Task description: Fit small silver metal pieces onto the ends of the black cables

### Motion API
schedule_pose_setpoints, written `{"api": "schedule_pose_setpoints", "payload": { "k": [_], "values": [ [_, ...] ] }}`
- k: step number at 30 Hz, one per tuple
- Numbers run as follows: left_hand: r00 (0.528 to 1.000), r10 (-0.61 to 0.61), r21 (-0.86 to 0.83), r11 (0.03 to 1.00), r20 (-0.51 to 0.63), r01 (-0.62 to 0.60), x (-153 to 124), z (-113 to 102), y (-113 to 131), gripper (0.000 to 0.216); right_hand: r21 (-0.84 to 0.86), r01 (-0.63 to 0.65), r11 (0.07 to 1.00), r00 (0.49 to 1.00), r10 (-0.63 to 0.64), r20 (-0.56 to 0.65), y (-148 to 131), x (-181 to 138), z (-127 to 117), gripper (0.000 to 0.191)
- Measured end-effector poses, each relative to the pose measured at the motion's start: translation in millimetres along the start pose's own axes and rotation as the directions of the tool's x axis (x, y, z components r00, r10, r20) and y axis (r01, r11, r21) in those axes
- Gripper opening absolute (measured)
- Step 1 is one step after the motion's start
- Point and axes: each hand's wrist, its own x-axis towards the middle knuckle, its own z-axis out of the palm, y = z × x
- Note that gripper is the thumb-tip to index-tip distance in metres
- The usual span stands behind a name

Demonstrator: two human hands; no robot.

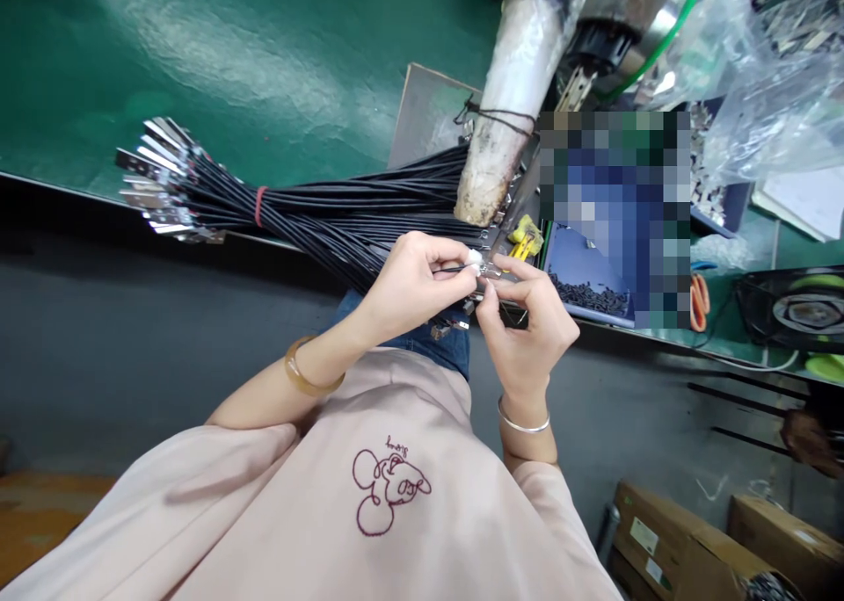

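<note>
My left hand [412, 289] is closed, pinching a thin black cable [448, 270] near its tip, just below the edge of the green bench [198, 47]. My right hand [527, 315] is closed in a pinch on a small metal connector [489, 271] at that cable's end; the fingertips of both hands meet there. A thick bundle of black cables [343, 210] with metal plug ends [162, 179], tied by a red band [260, 206], lies across the bench edge to the left of my hands.
A plastic-wrapped machine arm [520, 65] hangs over the bench above my hands. A blue tray with small black parts [584, 293] sits to the right, beside clear plastic bags [765, 91]. Cardboard boxes [665, 539] stand on the floor at lower right.
</note>
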Motion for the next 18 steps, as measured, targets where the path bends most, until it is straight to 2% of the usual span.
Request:
{"api": "schedule_pose_setpoints", "payload": {
  "k": [6,8,10,12,18],
  "values": [
    [1.000,-0.019,-0.049,0.999,0.008,0.019,-1.7,0.5,-1.5,0.009,0.041,-0.051,0.998,0.997,0.053,-0.051,-0.2,-4.6,3.7,0.012],
    [1.000,-0.012,-0.081,0.997,-0.023,0.010,-3.3,0.7,-2.2,0.005,0.125,-0.145,0.981,0.987,0.153,-0.052,-0.9,-5.7,4.9,0.010],
    [0.999,0.005,-0.113,0.994,-0.044,-0.010,-4.9,0.8,-2.3,0.004,0.229,-0.264,0.937,0.962,0.273,-0.009,-1.4,-5.9,5.4,0.009],
    [0.999,0.022,-0.128,0.991,-0.045,-0.028,-6.3,0.8,-2.0,0.005,0.292,-0.335,0.896,0.940,0.340,0.035,-1.6,-5.4,5.4,0.009],
    [0.998,0.012,-0.108,0.994,-0.060,-0.018,-7.5,3.0,-4.9,0.006,0.222,-0.264,0.939,0.963,0.270,0.007,-0.7,-1.9,6.8,0.008]
  ]
}}
